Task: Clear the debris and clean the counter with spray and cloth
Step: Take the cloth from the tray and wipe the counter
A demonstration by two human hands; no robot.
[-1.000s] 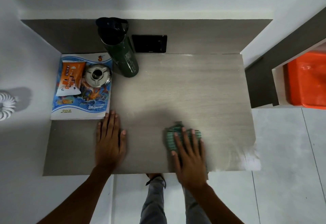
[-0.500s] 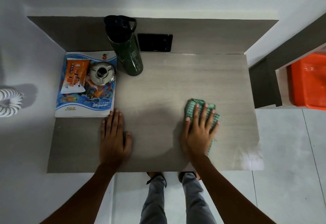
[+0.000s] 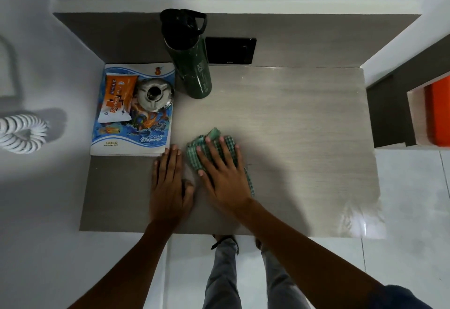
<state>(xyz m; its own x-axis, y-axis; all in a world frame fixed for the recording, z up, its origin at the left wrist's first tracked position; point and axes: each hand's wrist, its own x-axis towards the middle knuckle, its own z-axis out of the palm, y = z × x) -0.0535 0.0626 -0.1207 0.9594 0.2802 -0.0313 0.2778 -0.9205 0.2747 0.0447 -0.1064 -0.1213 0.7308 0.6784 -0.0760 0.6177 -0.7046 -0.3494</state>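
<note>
Cloth has swept left since half a second ago — it was right of centre, a second back it was down near the front edge, and now the green checked cloth [image 3: 212, 149] sits just beside the left hand [image 3: 170, 184]. The right hand [image 3: 222, 173] lies flat on the cloth, fingers spread, pressing it to the counter rather than clutching it. The left hand has not moved: palm down, open, grasping nothing, fingertips touching or nearly touching the front corner of the notebook [image 3: 133, 111]. My read: wiping is well under way, the middle strip is being covered, the pass has reached its left limit. No spray bottle is in view and no loose debris shows, so that part looks done.

Largest to smallest — grey wood-grain counter [image 3: 292, 126] set in a white-walled alcove, darker back panel behind it, tiled floor below, the person's legs at the front edge. Front right corner of the counter shows a pale glare or wet sheen; can't tell which. Orange box [image 3: 438, 113] on a side shelf at right. Notebook at back left carries an orange wipes packet [image 3: 116, 100] and a steel lid-like thing [image 3: 154, 94]. Dark green bottle [image 3: 192, 65] upright just right of the notebook, black phone [image 3: 230, 50] behind it. The strip under and beside these things looks unwiped — they will likely need shifting.
</note>
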